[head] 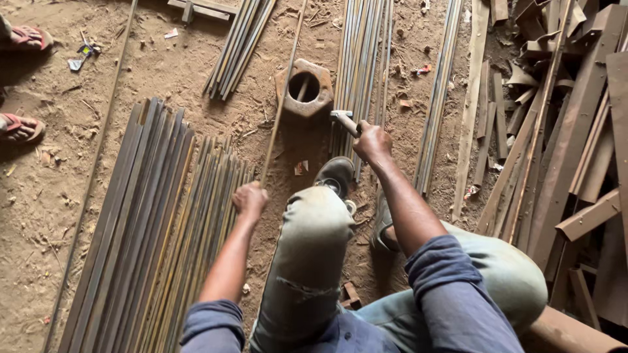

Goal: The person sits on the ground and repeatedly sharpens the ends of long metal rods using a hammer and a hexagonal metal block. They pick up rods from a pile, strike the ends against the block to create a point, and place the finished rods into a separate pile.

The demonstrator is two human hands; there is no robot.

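Observation:
My left hand [250, 199] is closed around a long thin metal rod [282, 98] that runs up and away across the dirt floor, passing over a rusty hexagonal block [305, 89] with a round hole. My right hand [371, 142] grips the handle of a hammer [343, 119], whose head hangs just below the block. My knee in pale trousers and my dark shoe [335, 175] lie between my two arms.
Bundles of flat metal strips [140, 222] lie at left, and more bundles [358, 59] at top centre. Rusty angle iron and scrap [569, 131] pile up at right. Another person's sandalled feet [23, 127] stand at the far left edge.

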